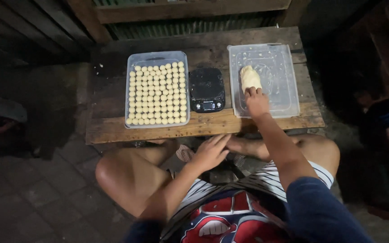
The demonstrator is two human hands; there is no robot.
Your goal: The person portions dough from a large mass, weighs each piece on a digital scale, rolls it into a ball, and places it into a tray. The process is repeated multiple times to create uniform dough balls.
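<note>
A low wooden plank table [113, 130] stands before me. My right hand [256, 101] pinches the pale dough lump [250, 77] in the clear plastic tray [289, 96], far right. My left hand [210, 152] rests open, near, on my lap.

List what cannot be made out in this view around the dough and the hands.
- Right hand fingertips on the dough lump: the grip is hidden by the hand itself, head view.
- Scale display: too small to read.
- Left hand palm: faces down over the lap, so anything under it is hidden.
- Dough balls in the left tray: too small to judge evenness.
- Surroundings: lost in darkness.
</note>
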